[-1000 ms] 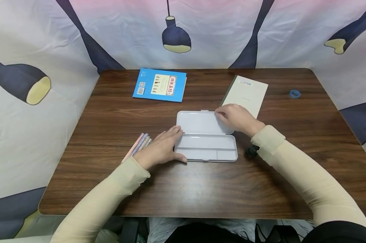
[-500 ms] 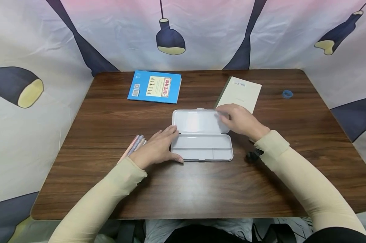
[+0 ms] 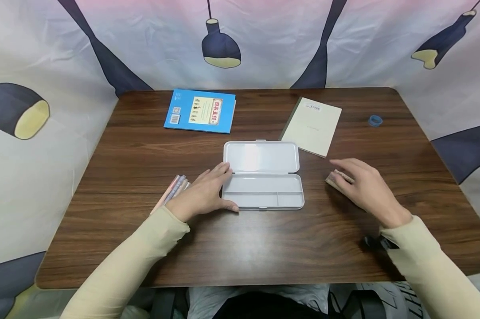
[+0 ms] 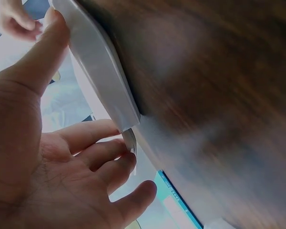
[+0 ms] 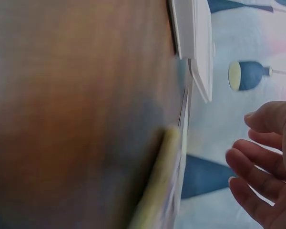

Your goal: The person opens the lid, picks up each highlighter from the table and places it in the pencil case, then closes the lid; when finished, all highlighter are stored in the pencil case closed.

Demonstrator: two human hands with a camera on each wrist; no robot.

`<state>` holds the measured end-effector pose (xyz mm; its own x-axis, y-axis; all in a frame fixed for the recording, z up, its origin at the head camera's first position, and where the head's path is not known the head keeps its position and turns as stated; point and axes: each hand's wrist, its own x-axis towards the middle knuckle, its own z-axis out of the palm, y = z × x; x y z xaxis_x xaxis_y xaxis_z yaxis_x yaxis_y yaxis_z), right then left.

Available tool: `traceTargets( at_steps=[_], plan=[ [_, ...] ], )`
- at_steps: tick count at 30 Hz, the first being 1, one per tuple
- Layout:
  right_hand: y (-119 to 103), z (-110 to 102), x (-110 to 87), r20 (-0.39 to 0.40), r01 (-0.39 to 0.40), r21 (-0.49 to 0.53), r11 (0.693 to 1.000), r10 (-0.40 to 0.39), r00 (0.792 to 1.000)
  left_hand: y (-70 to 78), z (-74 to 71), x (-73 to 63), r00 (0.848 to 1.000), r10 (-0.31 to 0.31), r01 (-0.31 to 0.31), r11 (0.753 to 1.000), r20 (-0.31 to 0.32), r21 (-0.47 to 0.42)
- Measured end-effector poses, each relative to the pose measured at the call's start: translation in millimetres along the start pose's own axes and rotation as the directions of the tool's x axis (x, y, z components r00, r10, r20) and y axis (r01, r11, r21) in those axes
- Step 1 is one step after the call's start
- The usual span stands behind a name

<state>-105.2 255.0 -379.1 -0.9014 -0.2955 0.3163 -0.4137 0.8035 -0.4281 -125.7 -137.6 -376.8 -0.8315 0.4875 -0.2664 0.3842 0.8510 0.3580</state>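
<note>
A white pencil case [image 3: 261, 157] lies open and bare inside on the table, lid folded back. My left hand [image 3: 204, 190] touches its left end, thumb at the front corner and fingers extended toward the hinge. In the left wrist view, the thumb and index fingertip meet the case wall [image 4: 102, 67]. Well to the right, my right hand [image 3: 363, 186] hovers over a small pale patterned item [image 3: 330, 180], partly hidden beneath the fingers. The right wrist view has this item as a blurred yellowish edge [image 5: 164, 157], with the relaxed fingers apart from it.
Several pastel pens [image 3: 172, 190] lie beside my left wrist. At the back are a blue book [image 3: 184, 108], a cream notebook [image 3: 313, 126] just behind the case, and a blue tape roll [image 3: 375, 120] at the right. The table's front edge [image 3: 255, 283] is close to the body.
My right hand has left the pencil case lid and moved right, down over the small pale item. The left hand stays at the case's left end, and the case remains open.
</note>
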Motion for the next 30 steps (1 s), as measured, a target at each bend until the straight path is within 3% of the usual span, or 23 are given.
traceTargets(
  at_steps=[5,10,18,30],
  plan=[
    [6.8,-5.7,-36.0,0.009,-0.054,-0.035,0.998,0.054,0.998,-1.1,-0.3,-0.9,1.000,0.001,-0.001,1.000,-0.007,-0.013],
    [10.9,-10.2,-56.1,0.012,-0.067,-0.069,0.995,0.068,0.998,-2.1,-0.5,-1.2,1.000,0.006,-0.006,1.000,-0.008,-0.014],
    [15.6,-11.6,-60.8,0.009,-0.020,-0.116,0.993,0.022,1.000,-0.7,0.1,-1.1,1.000,0.003,-0.003,1.000,-0.003,-0.024],
    [14.1,-7.0,-59.9,0.058,-0.030,-0.161,0.987,0.040,0.998,-0.9,0.7,-0.8,1.000,0.004,-0.004,1.000,0.002,-0.029]
  ],
)
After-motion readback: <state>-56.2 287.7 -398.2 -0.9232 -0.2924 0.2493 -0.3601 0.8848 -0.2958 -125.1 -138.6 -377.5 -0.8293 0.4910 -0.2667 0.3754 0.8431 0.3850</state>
